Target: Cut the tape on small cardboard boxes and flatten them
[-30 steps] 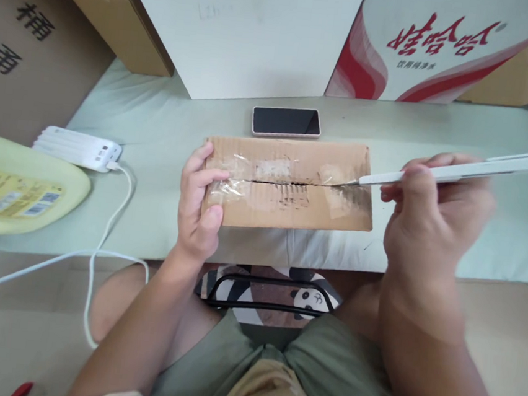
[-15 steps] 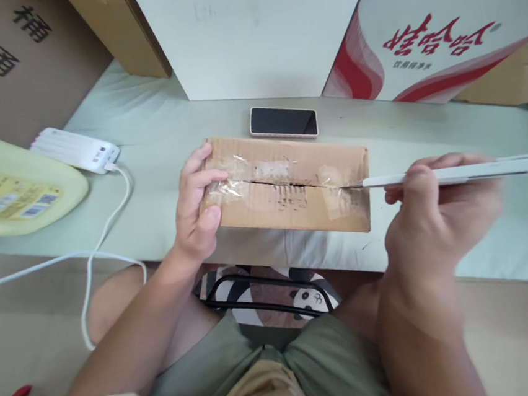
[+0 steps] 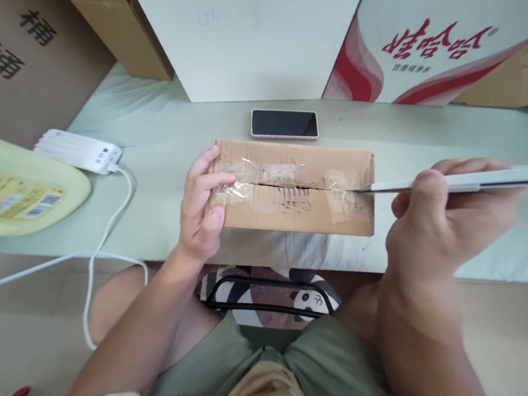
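A flat brown cardboard box (image 3: pixel 291 210) lies on the pale table (image 3: pixel 166 151), its centre seam covered with clear tape. My left hand (image 3: pixel 200 204) grips the box's left end, fingers over the top and thumb on the near side. My right hand (image 3: pixel 449 216) is closed round a long white cutter (image 3: pixel 471 180). Its tip touches the taped seam near the box's right end.
A phone (image 3: pixel 285 124) lies face up just behind the box. A white power bank (image 3: pixel 78 149) with a cable and a yellow bottle (image 3: pixel 12 195) sit at the left. Large cartons (image 3: pixel 428 46) stand along the back. My knees and a panda-print stool (image 3: pixel 268 292) are below the table edge.
The cutter's tip has stayed at the right end of the seam while my right hand shifted slightly right. The left hand keeps its grip on the box.
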`<state>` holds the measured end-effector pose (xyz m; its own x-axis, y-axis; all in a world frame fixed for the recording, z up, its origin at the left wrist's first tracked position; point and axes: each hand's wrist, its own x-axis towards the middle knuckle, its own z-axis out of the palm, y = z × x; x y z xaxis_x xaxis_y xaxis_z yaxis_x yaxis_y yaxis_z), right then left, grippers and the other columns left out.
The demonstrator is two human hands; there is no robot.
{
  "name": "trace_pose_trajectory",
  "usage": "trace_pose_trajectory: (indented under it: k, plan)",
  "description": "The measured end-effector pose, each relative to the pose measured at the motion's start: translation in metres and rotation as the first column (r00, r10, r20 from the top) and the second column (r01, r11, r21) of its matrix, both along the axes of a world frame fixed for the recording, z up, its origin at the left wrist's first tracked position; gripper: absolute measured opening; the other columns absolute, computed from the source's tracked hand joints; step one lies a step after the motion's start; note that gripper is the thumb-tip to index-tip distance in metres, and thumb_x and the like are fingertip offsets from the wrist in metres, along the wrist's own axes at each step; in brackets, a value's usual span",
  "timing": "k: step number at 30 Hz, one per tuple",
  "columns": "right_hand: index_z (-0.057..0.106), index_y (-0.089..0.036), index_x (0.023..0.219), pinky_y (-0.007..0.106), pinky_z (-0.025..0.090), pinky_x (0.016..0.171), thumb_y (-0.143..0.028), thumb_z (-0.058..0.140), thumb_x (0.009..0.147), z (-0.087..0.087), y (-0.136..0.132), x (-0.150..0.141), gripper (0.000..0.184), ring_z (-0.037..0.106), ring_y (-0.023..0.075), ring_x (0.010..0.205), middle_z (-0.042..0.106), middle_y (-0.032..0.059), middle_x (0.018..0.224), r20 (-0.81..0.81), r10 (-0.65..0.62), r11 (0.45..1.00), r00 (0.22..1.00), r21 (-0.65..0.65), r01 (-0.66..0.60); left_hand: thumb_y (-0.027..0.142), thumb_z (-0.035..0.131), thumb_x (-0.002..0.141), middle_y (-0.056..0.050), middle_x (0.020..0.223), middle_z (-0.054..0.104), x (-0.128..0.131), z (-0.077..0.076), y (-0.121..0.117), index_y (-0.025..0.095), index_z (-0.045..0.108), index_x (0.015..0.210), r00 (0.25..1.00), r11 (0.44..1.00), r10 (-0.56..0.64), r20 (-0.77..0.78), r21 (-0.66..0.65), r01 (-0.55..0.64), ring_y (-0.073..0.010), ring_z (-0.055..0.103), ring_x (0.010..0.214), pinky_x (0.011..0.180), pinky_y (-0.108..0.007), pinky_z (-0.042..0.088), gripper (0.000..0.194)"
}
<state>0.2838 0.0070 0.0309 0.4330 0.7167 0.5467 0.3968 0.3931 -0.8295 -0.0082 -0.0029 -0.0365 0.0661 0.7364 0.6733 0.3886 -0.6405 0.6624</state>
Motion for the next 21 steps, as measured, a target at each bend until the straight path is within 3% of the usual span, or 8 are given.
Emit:
trace_pose_trajectory:
  k: [2, 5, 7, 9, 11, 14, 21]
  plan:
    - [0.043, -0.027, 0.085, 0.036, 0.051, 0.061, -0.018, 0.064, 0.075, 0.001, 0.001, -0.004, 0.025, 0.055, 0.0139, 0.061, 0.048, -0.0049, 0.076, -0.036, -0.049, 0.994, 0.998, 0.096, 0.052, 0.064, 0.054, 0.096, -0.002, 0.156, 0.054, 0.000, 0.000, -0.001, 0.034, 0.069, 0.121, 1.000, 0.999, 0.029, 0.006, -0.030, -0.029, -0.0336, 0.046, 0.151, 0.130, -0.061, 0.034, 0.042]
    - [0.047, -0.025, 0.082, 0.024, 0.032, 0.038, -0.014, 0.062, 0.072, 0.005, 0.003, -0.007, 0.021, 0.040, 0.0078, 0.047, 0.049, -0.0064, 0.071, -0.172, 0.049, 0.988, 0.984, 0.150, -0.023, 0.069, 0.054, 0.094, -0.001, 0.153, 0.055, 0.000, 0.000, -0.001, 0.037, 0.068, 0.120, 0.998, 0.998, 0.055, 0.015, -0.041, -0.054, -0.0331, 0.049, 0.149, 0.129, -0.060, 0.035, 0.044]
    - [0.048, -0.025, 0.077, 0.021, 0.021, 0.034, -0.012, 0.062, 0.071, 0.009, 0.004, -0.003, 0.019, 0.032, 0.0056, 0.044, 0.043, -0.0078, 0.066, -0.296, 0.086, 0.968, 0.951, 0.250, -0.010, 0.066, 0.052, 0.096, 0.000, 0.154, 0.055, -0.001, -0.001, -0.001, 0.037, 0.067, 0.122, 0.998, 0.998, 0.054, 0.008, -0.020, -0.054, -0.0328, 0.049, 0.149, 0.129, -0.060, 0.036, 0.043]
    - [0.049, -0.024, 0.071, 0.019, 0.018, 0.034, -0.013, 0.064, 0.071, 0.014, 0.002, 0.004, 0.018, 0.030, 0.0047, 0.043, 0.036, -0.0079, 0.063, -0.388, 0.084, 0.940, 0.918, 0.336, 0.056, 0.062, 0.051, 0.098, -0.001, 0.156, 0.054, -0.002, -0.002, -0.001, 0.035, 0.066, 0.126, 0.998, 0.998, 0.058, -0.014, 0.002, -0.058, -0.0327, 0.049, 0.149, 0.129, -0.059, 0.037, 0.042]
    - [0.054, -0.025, 0.069, 0.020, 0.018, 0.034, -0.018, 0.067, 0.075, 0.019, -0.002, 0.010, 0.015, 0.031, 0.0048, 0.044, 0.038, -0.0073, 0.062, -0.434, 0.067, 0.941, 0.898, 0.326, 0.087, 0.058, 0.050, 0.100, -0.001, 0.157, 0.053, -0.002, -0.002, -0.001, 0.034, 0.065, 0.129, 0.998, 0.999, 0.050, -0.034, 0.022, -0.050, -0.0314, 0.050, 0.149, 0.129, -0.057, 0.038, 0.041]
    - [0.066, -0.031, 0.075, 0.022, 0.026, 0.033, -0.028, 0.070, 0.082, 0.022, -0.009, 0.013, 0.008, 0.039, 0.0056, 0.045, 0.049, -0.0071, 0.066, -0.414, 0.069, 0.972, 0.908, 0.232, 0.032, 0.053, 0.047, 0.102, -0.002, 0.159, 0.051, -0.001, 0.000, -0.002, 0.033, 0.064, 0.132, 0.998, 0.998, 0.024, -0.055, 0.058, -0.021, -0.0300, 0.048, 0.150, 0.128, -0.054, 0.039, 0.040]
    - [0.071, -0.030, 0.090, 0.023, 0.046, 0.036, -0.045, 0.075, 0.093, 0.031, -0.025, -0.002, 0.016, 0.050, 0.0051, 0.047, 0.058, -0.0063, 0.077, -0.285, 0.252, 0.956, 0.925, 0.222, -0.192, 0.061, 0.056, 0.095, -0.012, 0.154, 0.054, 0.019, 0.012, -0.021, 0.032, 0.048, 0.150, 0.996, 0.999, 0.008, -0.085, 0.048, -0.004, -0.0353, 0.052, 0.146, 0.123, -0.059, 0.043, 0.063]
